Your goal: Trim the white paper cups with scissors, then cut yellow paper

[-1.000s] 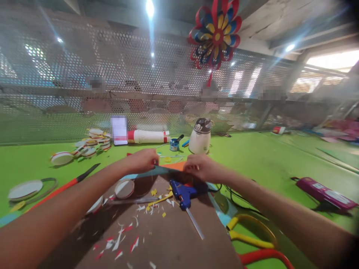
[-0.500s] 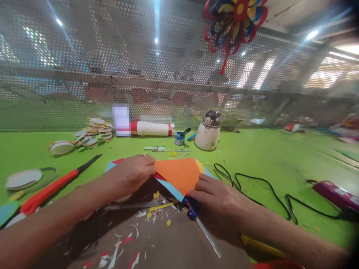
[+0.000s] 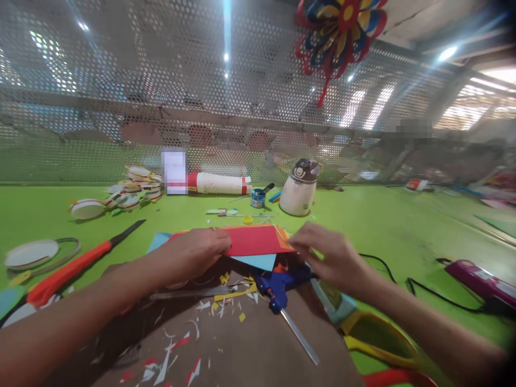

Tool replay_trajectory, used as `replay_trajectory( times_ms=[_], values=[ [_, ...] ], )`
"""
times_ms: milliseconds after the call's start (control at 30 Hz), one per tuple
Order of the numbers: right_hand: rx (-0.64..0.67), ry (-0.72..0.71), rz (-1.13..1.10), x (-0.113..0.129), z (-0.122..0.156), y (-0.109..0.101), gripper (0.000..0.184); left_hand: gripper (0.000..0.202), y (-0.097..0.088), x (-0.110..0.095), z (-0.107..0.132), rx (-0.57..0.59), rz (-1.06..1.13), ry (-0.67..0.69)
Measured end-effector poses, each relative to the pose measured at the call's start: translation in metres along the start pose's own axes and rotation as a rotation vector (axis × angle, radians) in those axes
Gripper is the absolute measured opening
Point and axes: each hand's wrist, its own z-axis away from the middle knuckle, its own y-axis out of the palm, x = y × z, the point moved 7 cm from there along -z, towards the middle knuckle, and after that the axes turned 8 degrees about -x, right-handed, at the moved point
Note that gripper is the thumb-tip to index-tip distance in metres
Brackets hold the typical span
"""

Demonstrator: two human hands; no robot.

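Note:
My left hand (image 3: 197,251) rests closed on the left end of a stack of coloured paper sheets, with a red sheet (image 3: 252,240) on top and a light blue sheet (image 3: 258,261) below. At the stack's right edge, my right hand (image 3: 328,252) pinches the orange and red sheet edges. A blue glue gun (image 3: 278,287) lies just in front of the stack on a brown board (image 3: 250,344) strewn with paper scraps.
Large orange-handled scissors (image 3: 68,266) lie at left. A white jug (image 3: 298,188), a small blue pot (image 3: 257,199), a white roll (image 3: 217,184) and ringed discs (image 3: 133,196) stand at the back on the green table (image 3: 382,226). A black cord (image 3: 419,287), a magenta box (image 3: 479,279) and yellow scissor handles (image 3: 374,336) are at right.
The orange sheet that lay on top is now out of sight, and a red sheet shows on top. My right hand moved up from the glue gun to the stack's right edge.

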Motion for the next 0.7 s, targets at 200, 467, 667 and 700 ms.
replay_trajectory(
  times_ms=[200, 467, 667, 700],
  values=[
    [0.328, 0.261, 0.092, -0.081, -0.063, 0.031, 0.016, 0.020, 0.001, 0.006, -0.006, 0.043, -0.028, -0.074],
    [0.627, 0.345, -0.070, -0.098, -0.064, 0.078, 0.028, 0.019, 0.000, 0.011, -0.010, -0.028, 0.075, -0.087],
    [0.530, 0.224, -0.232, -0.062, -0.053, 0.052, 0.021, 0.059, -0.013, 0.009, -0.028, -0.192, 0.026, -0.041],
    [0.508, 0.195, -0.247, -0.054, -0.051, 0.047, 0.020, 0.055, -0.011, 0.006, -0.030, -0.164, 0.022, -0.023]
  ],
)
